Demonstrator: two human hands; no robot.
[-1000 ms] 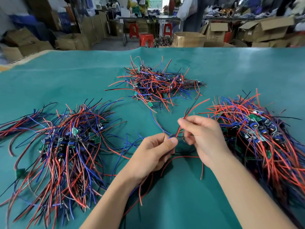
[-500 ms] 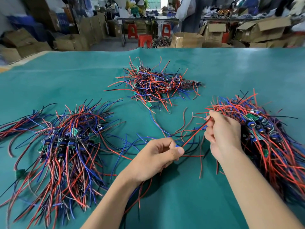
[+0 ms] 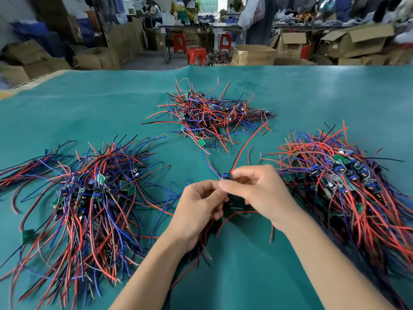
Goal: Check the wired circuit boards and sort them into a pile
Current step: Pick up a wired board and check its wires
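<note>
A small wired circuit board (image 3: 225,175) with a blue part is held above the green table (image 3: 89,108) between both hands. My left hand (image 3: 199,209) grips it from below and my right hand (image 3: 257,191) pinches it from the right. Its red and blue wires fan up and away, and more red wires trail down under my hands. Three piles of wired boards lie around: a large pile on the left (image 3: 89,193), a smaller pile at the back centre (image 3: 212,115), and a large pile on the right (image 3: 339,180).
Beyond the table's far edge stand cardboard boxes (image 3: 252,54), red stools (image 3: 196,55) and other work tables. A loose green board (image 3: 27,235) lies at the left pile's near-left edge.
My right hand has come back from the right pile to the centre and now pinches the board together with my left hand. A red wire now points up toward the back pile.
</note>
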